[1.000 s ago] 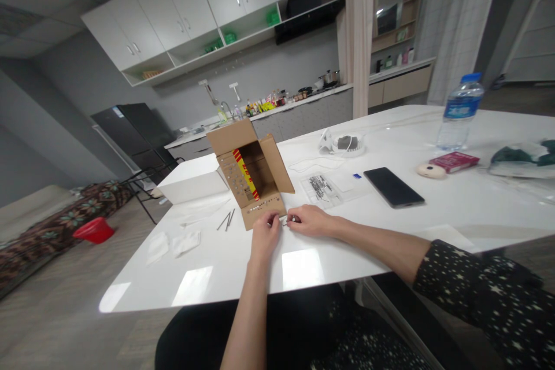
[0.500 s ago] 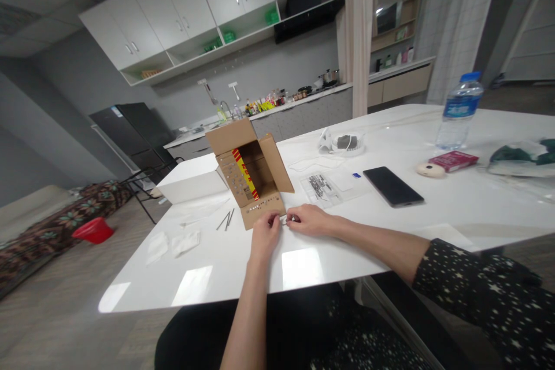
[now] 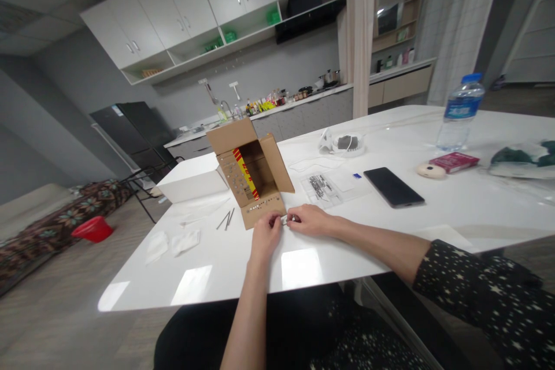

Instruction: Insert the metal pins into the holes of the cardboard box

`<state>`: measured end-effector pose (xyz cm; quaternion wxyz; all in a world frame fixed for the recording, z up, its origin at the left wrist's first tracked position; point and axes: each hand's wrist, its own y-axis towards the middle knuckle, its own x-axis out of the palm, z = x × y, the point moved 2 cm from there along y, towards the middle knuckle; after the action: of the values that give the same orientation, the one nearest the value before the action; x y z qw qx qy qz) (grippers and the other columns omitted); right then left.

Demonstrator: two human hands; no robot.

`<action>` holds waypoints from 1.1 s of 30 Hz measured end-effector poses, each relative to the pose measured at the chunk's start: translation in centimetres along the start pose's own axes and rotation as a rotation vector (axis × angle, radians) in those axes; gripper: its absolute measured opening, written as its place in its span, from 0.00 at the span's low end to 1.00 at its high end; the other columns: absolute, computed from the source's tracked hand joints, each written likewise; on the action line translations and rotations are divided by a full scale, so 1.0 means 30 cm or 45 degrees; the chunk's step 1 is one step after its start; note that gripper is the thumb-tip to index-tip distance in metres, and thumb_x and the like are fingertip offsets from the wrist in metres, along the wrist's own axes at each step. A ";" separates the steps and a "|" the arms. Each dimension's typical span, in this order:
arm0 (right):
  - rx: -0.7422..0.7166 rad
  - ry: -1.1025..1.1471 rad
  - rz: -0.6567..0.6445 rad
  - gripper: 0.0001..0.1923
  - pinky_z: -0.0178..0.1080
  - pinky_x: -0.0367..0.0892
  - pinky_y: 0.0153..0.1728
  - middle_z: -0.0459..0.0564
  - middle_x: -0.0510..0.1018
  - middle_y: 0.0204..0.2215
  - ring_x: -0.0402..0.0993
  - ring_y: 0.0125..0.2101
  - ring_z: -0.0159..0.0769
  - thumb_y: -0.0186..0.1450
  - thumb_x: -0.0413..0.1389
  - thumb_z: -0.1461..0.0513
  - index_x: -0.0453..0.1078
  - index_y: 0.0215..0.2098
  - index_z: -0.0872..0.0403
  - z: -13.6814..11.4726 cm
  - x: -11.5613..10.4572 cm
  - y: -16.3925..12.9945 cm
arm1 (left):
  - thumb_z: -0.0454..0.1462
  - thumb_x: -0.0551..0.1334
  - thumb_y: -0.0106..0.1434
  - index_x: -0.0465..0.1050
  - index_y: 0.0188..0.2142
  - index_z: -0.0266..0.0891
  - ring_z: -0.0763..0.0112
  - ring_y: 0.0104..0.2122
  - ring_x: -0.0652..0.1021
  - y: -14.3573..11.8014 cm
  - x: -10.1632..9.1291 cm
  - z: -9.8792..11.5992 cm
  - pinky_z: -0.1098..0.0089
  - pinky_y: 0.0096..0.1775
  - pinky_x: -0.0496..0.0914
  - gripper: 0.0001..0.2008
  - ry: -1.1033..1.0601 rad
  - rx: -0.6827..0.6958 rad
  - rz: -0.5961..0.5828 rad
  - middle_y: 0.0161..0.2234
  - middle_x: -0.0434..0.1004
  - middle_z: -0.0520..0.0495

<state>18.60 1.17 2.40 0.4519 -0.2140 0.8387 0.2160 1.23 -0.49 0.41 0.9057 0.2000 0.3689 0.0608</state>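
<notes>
Just in front of the cardboard box's lower flap, my left hand is closed in a pinch. Close on its right, my right hand is pinched too. A small whitish piece shows between the fingertips, too small to name. The open cardboard box has its opening towards me and a red and yellow strip along its left edge. Tiny shiny bits dot its left flap and lower flap. Two thin dark metal rods lie left of the box on the white table.
Right of the box lies a clear plastic tray with dark small parts. Beyond it are a black phone, a cream case, a dark red box and a water bottle. Crumpled tissues lie left, near a white box.
</notes>
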 end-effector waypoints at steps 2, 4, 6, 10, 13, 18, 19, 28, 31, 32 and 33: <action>-0.003 -0.001 -0.001 0.13 0.34 0.57 0.31 0.49 0.81 0.35 0.74 0.33 0.36 0.65 0.53 0.56 0.76 0.41 0.51 0.001 0.000 0.000 | 0.35 0.56 0.60 0.78 0.36 0.41 0.67 0.35 0.78 -0.002 0.000 0.000 0.66 0.41 0.72 0.10 -0.007 0.005 -0.003 0.35 0.81 0.47; -0.007 -0.001 -0.001 0.13 0.34 0.56 0.31 0.49 0.81 0.34 0.74 0.33 0.36 0.65 0.53 0.56 0.76 0.41 0.51 0.001 0.000 0.000 | 0.35 0.56 0.60 0.77 0.36 0.41 0.67 0.36 0.78 -0.004 0.001 0.000 0.65 0.41 0.72 0.10 -0.013 -0.005 -0.015 0.36 0.81 0.47; -0.011 0.004 0.007 0.12 0.34 0.56 0.30 0.49 0.81 0.34 0.74 0.33 0.36 0.65 0.53 0.56 0.76 0.41 0.51 0.003 0.000 -0.001 | 0.35 0.56 0.60 0.77 0.36 0.41 0.67 0.36 0.78 -0.006 0.000 0.002 0.65 0.41 0.72 0.10 -0.011 -0.018 -0.025 0.36 0.81 0.47; -0.027 0.016 0.017 0.13 0.34 0.56 0.30 0.48 0.81 0.33 0.73 0.32 0.36 0.64 0.52 0.56 0.75 0.40 0.51 0.010 0.005 0.002 | 0.35 0.56 0.60 0.77 0.36 0.41 0.67 0.36 0.78 -0.010 -0.004 0.009 0.65 0.42 0.71 0.10 -0.005 -0.013 -0.036 0.36 0.81 0.47; -0.028 0.014 0.019 0.13 0.34 0.56 0.30 0.49 0.81 0.34 0.73 0.32 0.37 0.64 0.52 0.56 0.75 0.41 0.51 0.012 0.008 0.004 | 0.35 0.56 0.60 0.77 0.36 0.41 0.67 0.36 0.78 -0.012 -0.006 0.013 0.65 0.41 0.71 0.10 0.001 -0.021 -0.037 0.35 0.81 0.48; -0.015 0.025 0.018 0.13 0.34 0.56 0.29 0.49 0.81 0.33 0.73 0.32 0.36 0.64 0.53 0.56 0.76 0.40 0.51 0.004 0.001 0.001 | 0.34 0.56 0.60 0.77 0.36 0.39 0.67 0.35 0.78 -0.011 -0.007 0.020 0.66 0.41 0.71 0.10 -0.002 -0.039 -0.040 0.35 0.81 0.47; -0.011 0.025 0.015 0.13 0.34 0.56 0.30 0.49 0.81 0.33 0.73 0.32 0.36 0.64 0.53 0.56 0.76 0.41 0.51 0.003 0.000 0.000 | 0.34 0.56 0.60 0.77 0.35 0.39 0.67 0.35 0.78 -0.011 -0.007 0.022 0.66 0.41 0.71 0.10 -0.002 -0.040 -0.043 0.35 0.81 0.47; -0.015 0.026 0.018 0.12 0.34 0.57 0.31 0.48 0.81 0.33 0.73 0.32 0.36 0.64 0.53 0.57 0.76 0.40 0.51 -0.001 -0.002 -0.003 | 0.35 0.58 0.60 0.77 0.36 0.38 0.70 0.33 0.76 -0.007 -0.015 0.011 0.68 0.39 0.71 0.08 -0.056 -0.010 0.142 0.33 0.79 0.47; -0.018 0.027 0.009 0.12 0.34 0.57 0.31 0.48 0.81 0.33 0.73 0.32 0.36 0.64 0.52 0.57 0.76 0.41 0.51 -0.003 -0.002 -0.003 | 0.37 0.59 0.61 0.76 0.37 0.38 0.71 0.31 0.75 -0.004 -0.016 -0.002 0.69 0.36 0.70 0.08 -0.098 0.014 0.225 0.33 0.78 0.47; -0.018 0.027 0.006 0.13 0.34 0.57 0.32 0.49 0.81 0.33 0.73 0.32 0.36 0.64 0.52 0.57 0.76 0.41 0.51 -0.004 -0.003 -0.004 | 0.38 0.60 0.61 0.76 0.38 0.38 0.71 0.31 0.75 -0.004 -0.016 -0.005 0.69 0.36 0.70 0.09 -0.107 0.023 0.238 0.33 0.78 0.47; -0.016 0.027 0.005 0.13 0.34 0.58 0.32 0.49 0.81 0.33 0.73 0.32 0.36 0.64 0.52 0.57 0.76 0.41 0.51 -0.005 -0.003 -0.004 | 0.38 0.60 0.61 0.76 0.38 0.38 0.71 0.31 0.75 -0.004 -0.016 -0.005 0.69 0.35 0.70 0.09 -0.112 0.032 0.248 0.33 0.77 0.46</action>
<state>18.62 1.01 2.53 0.4412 -0.2175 0.8424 0.2198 0.76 -0.67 0.57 0.9082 0.2488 0.3083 0.1348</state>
